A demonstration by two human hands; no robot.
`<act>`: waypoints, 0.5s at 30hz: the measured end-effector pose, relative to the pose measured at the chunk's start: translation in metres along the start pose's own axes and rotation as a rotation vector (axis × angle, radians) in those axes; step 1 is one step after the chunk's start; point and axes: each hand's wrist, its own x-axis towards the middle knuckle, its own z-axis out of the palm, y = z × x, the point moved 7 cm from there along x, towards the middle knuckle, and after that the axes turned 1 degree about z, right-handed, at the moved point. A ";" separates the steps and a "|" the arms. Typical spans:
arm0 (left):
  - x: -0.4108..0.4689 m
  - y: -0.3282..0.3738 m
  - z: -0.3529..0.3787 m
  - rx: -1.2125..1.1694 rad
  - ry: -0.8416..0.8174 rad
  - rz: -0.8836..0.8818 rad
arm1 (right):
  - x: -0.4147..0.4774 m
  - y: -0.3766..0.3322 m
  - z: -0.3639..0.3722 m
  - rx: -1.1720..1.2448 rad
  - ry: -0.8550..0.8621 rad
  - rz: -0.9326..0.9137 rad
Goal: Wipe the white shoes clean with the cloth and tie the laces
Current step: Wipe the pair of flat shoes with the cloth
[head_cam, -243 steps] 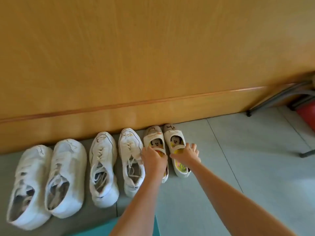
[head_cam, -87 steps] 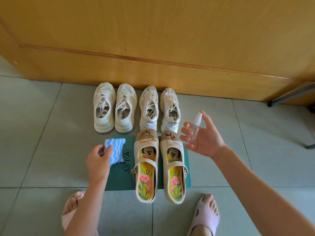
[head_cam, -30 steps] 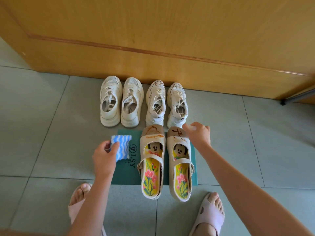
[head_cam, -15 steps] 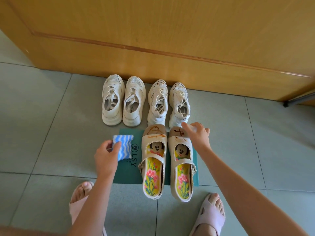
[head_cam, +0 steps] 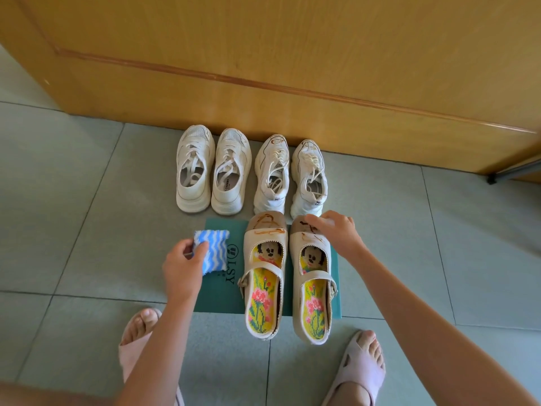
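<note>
Left hand [head_cam: 182,266]: arm stretched forward, thumb and fingers pinching the cloth [head_cam: 215,253] by its edge.
Right hand [head_cam: 336,232]: arm reaching forward, palm down, fingers curled round a small bottle [head_cam: 330,221].

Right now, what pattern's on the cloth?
The cloth has blue and white wavy stripes; head view.

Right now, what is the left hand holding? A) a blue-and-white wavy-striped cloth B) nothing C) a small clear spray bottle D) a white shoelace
A: the left hand pinches the blue-and-white wavy-striped cloth between thumb and fingers, over the green flat mat.
</note>
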 end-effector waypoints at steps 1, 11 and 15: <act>0.000 -0.001 0.000 -0.006 -0.004 -0.003 | 0.000 0.000 0.002 -0.031 -0.039 0.000; -0.002 0.002 0.000 -0.025 0.015 -0.006 | -0.004 0.002 -0.012 -0.127 -0.364 0.248; -0.002 0.002 -0.002 -0.023 0.017 -0.012 | 0.002 0.000 -0.009 -0.160 -0.298 0.172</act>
